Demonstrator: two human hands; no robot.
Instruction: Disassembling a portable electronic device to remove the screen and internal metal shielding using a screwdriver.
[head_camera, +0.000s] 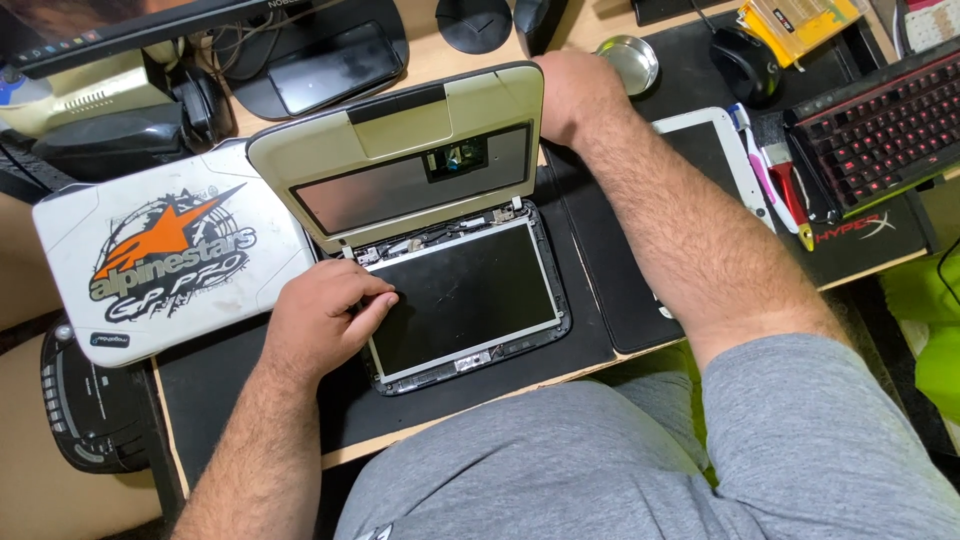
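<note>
Grey shirt fabric (620, 470) fills the lower edge of the view, closest to you. Beyond it, a small laptop (440, 220) lies opened flat on a black mat (250, 380) at the centre of the tabletop (440, 55), with its bare screen panel (465, 295) facing up toward you. Your left hand (325, 315) rests on the panel's left edge, fingers curled and pressing down. Your right hand (570, 95) grips the far right corner of the beige lid. Left of the laptop lies a white case (160, 250) with an orange star. A brush (785, 180) and a red-lit keyboard (880, 125) sit to the right.
</note>
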